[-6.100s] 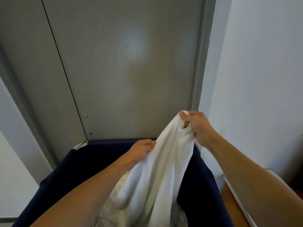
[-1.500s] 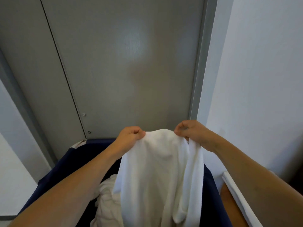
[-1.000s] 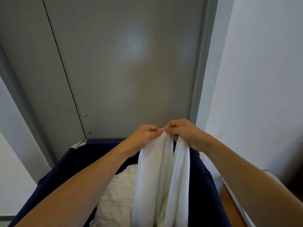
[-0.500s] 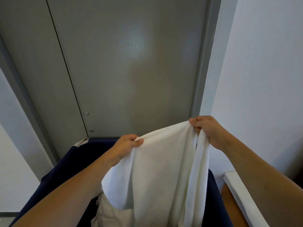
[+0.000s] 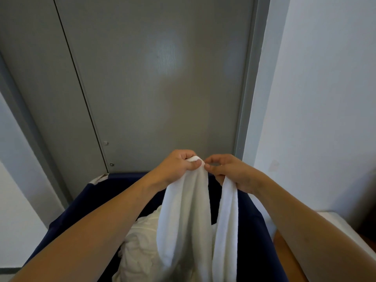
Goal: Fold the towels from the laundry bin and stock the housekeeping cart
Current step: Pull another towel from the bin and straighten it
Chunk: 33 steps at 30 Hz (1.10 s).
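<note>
Both forearms were bare to the frame's edge, with no sleeves in view. The left hand (image 5: 176,169) wore nothing. A thin ring-like glint showed on a finger of the right hand (image 5: 232,174), too small to confirm.

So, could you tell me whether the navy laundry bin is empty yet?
Not empty: crumpled white linen lies inside the navy laundry bin.
</note>
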### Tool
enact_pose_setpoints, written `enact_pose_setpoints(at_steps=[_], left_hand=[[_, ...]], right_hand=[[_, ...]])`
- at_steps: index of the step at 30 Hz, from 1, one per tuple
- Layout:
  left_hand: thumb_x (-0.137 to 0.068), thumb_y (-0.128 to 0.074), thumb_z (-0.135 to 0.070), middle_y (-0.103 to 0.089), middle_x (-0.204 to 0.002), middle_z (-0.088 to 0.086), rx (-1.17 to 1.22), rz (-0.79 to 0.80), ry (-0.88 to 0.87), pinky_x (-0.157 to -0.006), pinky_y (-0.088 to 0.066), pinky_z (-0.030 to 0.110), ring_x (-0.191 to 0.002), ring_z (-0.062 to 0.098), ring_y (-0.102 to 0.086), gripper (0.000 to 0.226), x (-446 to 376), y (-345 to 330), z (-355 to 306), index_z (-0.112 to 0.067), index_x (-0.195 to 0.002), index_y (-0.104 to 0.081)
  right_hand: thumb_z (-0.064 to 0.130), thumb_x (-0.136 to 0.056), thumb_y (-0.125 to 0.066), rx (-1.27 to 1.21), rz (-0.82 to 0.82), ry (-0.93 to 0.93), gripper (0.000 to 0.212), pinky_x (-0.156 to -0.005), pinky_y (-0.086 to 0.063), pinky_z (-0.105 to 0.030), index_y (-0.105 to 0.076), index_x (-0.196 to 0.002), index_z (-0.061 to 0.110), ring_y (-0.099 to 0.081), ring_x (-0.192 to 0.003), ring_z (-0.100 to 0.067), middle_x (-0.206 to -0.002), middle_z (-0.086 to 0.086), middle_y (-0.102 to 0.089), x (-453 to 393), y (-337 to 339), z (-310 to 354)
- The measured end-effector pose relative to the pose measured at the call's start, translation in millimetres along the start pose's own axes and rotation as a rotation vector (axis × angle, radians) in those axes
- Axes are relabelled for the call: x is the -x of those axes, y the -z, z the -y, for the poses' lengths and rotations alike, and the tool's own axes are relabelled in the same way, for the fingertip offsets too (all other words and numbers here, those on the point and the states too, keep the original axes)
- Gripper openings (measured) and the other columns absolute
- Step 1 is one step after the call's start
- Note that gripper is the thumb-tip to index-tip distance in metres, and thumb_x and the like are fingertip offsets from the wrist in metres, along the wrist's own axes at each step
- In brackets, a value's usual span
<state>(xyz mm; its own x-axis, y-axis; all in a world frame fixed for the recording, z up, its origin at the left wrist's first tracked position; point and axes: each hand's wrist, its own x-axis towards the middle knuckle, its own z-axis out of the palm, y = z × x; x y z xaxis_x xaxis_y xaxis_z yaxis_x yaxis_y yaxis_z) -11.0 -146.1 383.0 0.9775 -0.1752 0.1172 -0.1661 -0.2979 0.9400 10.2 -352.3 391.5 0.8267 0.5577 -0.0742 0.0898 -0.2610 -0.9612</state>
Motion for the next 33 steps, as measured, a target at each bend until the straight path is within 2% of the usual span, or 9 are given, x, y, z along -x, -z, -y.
enact_pose_setpoints(at_steps=[7, 11, 15, 19, 22, 24, 26, 28, 33], left_hand=[[-0.09, -0.073, -0.025, -0.06, -0.077, -0.002, -0.017, -0.01, 0.118, -0.06, -0.04, 0.022, -0.069, 0.012, -0.053, 0.02, 12.2, 10.5, 20.1, -0.017, -0.08, -0.058], [-0.083, -0.071, -0.035, -0.057, -0.078, -0.001, -0.057, -0.077, 0.159, -0.063, -0.036, 0.027, -0.072, 0.015, -0.05, 0.023, 24.1, 29.7, 33.1, -0.02, -0.078, -0.054], [-0.096, -0.067, -0.031, -0.05, -0.077, -0.001, -0.087, -0.129, 0.176, -0.066, -0.033, 0.03, -0.073, 0.015, -0.044, 0.027, 26.4, 43.2, 40.4, -0.02, -0.077, -0.051], [-0.101, -0.061, -0.023, -0.05, -0.076, -0.005, -0.138, -0.09, 0.102, -0.067, -0.033, 0.027, -0.072, 0.012, -0.044, 0.022, 16.3, 27.4, 23.8, -0.018, -0.08, -0.053], [-0.101, -0.061, -0.02, -0.054, -0.075, -0.006, -0.125, -0.022, 0.014, -0.065, -0.036, 0.022, -0.068, 0.009, -0.045, 0.024, 6.0, 6.3, 4.4, -0.02, -0.077, -0.056], [-0.102, -0.06, -0.014, -0.062, -0.076, -0.005, -0.099, 0.025, -0.007, -0.068, -0.043, 0.019, -0.067, 0.005, -0.053, 0.025, 1.8, -5.6, -4.7, -0.018, -0.078, -0.058], [-0.102, -0.059, -0.012, -0.065, -0.073, -0.009, -0.085, 0.045, -0.01, -0.07, -0.046, 0.018, -0.066, 0.001, -0.056, 0.024, -0.4, -10.6, -7.4, -0.017, -0.079, -0.058], [-0.102, -0.06, -0.014, -0.062, -0.07, -0.012, -0.083, 0.027, -0.004, -0.07, -0.044, 0.019, -0.066, 0.002, -0.054, 0.024, -1.0, -8.7, -5.5, -0.018, -0.078, -0.059], [-0.101, -0.063, -0.021, -0.059, -0.076, -0.003, -0.074, 0.011, 0.077, -0.061, -0.041, 0.019, -0.068, 0.009, -0.051, 0.017, 4.5, 5.9, 6.6, -0.016, -0.084, -0.061]], right_hand=[[0.013, -0.098, -0.063, -0.055, -0.228, 0.005, 0.021, -0.048, -0.04, -0.02, -0.063, -0.077, 0.009, -0.035, -0.048, -0.013, -0.051, 0.0, -0.039, -5.0, 11.3, 1.9], [0.014, -0.098, -0.063, -0.09, -0.322, -0.033, 0.024, -0.046, -0.04, -0.02, -0.062, -0.075, 0.009, -0.034, -0.045, -0.013, -0.049, 0.001, -0.037, -1.5, 29.7, -2.3], [0.016, -0.097, -0.065, -0.05, -0.389, -0.089, 0.022, -0.057, -0.045, -0.026, -0.065, -0.076, 0.01, -0.042, -0.047, -0.013, -0.047, 0.003, -0.043, -6.3, 36.4, -15.1], [0.016, -0.095, -0.068, 0.017, -0.297, -0.028, 0.006, -0.063, -0.049, -0.029, -0.073, -0.092, 0.013, -0.05, -0.058, -0.017, -0.06, 0.002, -0.059, -10.4, 16.3, -13.9], [0.024, -0.092, -0.074, 0.058, -0.088, 0.033, 0.022, -0.082, -0.058, -0.038, -0.075, -0.114, 0.024, -0.062, -0.075, -0.039, -0.092, -0.004, -0.076, -11.0, -3.8, -4.7], [0.02, -0.093, -0.072, 0.118, 0.046, 0.05, 0.016, -0.073, -0.057, -0.028, -0.075, -0.108, 0.023, -0.064, -0.069, -0.024, -0.083, 0.004, -0.073, -9.7, -14.2, -0.3], [0.018, -0.093, -0.072, 0.148, 0.051, 0.041, 0.006, -0.061, -0.043, -0.022, -0.074, -0.087, 0.019, -0.05, -0.061, -0.012, -0.066, 0.005, -0.058, -9.8, -19.1, 0.8], [0.02, -0.091, -0.074, 0.143, -0.005, 0.021, 0.022, -0.054, -0.036, -0.02, -0.067, -0.071, 0.015, -0.043, -0.054, -0.01, -0.058, 0.004, -0.048, -10.0, -16.6, -0.5], [0.023, -0.091, -0.075, 0.103, -0.116, -0.023, 0.027, -0.052, -0.038, -0.021, -0.064, -0.069, 0.011, -0.043, -0.048, -0.008, -0.052, 0.005, -0.048, -9.5, -3.2, -1.4]])
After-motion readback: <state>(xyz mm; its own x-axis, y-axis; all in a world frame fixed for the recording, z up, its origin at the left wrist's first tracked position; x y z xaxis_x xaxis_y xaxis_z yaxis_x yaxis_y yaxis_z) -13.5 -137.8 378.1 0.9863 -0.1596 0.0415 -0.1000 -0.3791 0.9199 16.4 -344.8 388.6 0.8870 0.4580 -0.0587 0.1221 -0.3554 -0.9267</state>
